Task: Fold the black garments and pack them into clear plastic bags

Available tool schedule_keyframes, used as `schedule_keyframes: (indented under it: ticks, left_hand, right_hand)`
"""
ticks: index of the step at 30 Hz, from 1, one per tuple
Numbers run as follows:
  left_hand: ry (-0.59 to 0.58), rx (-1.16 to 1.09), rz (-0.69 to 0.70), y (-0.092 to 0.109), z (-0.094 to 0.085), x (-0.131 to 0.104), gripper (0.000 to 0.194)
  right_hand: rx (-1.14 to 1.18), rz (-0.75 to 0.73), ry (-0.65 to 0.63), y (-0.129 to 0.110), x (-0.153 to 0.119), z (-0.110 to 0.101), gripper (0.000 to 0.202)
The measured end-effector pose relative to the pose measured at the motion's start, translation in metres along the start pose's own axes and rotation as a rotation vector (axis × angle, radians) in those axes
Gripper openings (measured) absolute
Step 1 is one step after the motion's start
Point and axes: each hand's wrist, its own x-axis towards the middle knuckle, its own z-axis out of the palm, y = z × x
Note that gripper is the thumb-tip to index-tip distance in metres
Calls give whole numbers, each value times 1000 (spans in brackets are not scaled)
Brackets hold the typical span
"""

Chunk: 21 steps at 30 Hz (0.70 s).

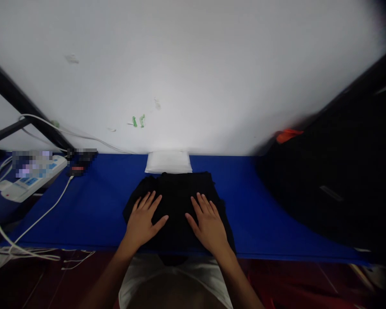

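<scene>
Plainly, both hands lie palm down on a black cloth (177, 201) in the lower middle of the frame. The left hand (142, 224) rests on its left part and the right hand (210, 225) on its right part — fingers spread, thumbs pointing inward, nothing gripped, the two hands well apart from each other. The cloth looks folded, though it is too dark to make out its layers. It lies on a blue table (244, 201), with a white packet (169, 162) just beyond its upper edge, near the wall (212, 77). At the left of the frame sits a white power strip (16, 192) with white cables around it; at the right — a large black object (334, 159) with an orange patch (288, 135) at its upper left.
</scene>
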Motion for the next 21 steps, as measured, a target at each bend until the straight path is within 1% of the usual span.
schedule_keyframes:
  ticks: [4,6,8,10,13,15,16,18,19,21]
  left_hand:
    - [2,-7,28,3,-1,-12,63]
    - [8,-4,21,6,-3,-21,64]
    - [19,-8,10,10,-5,-30,65]
    - [10,-35,43,12,-9,-39,68]
    - [-76,-93,196,15,-16,-50,79]
    - [-141,-112,283,15,-18,-55,88]
    - [-163,-114,301,15,-19,-57,89]
    - [-193,-110,303,13,-20,-58,84]
    - [-204,-107,299,11,-20,-57,81]
    - [-220,-103,306,8,-22,-55,77]
  right_hand:
    - [-6,-16,-49,-1,-5,0,58]
    - [5,-19,-75,-2,-9,-3,57]
    - [35,-32,-109,-4,-13,-8,56]
    - [93,-69,-158,-6,-19,-17,57]
    - [216,-167,-263,-8,-28,-31,66]
    - [279,-220,-341,-9,-33,-36,80]
    - [296,-234,-373,-10,-36,-37,87]
    - [302,-231,-407,-12,-40,-35,98]
    - [297,-220,-407,-13,-42,-33,99]
    - [288,-200,-384,-14,-44,-29,94]
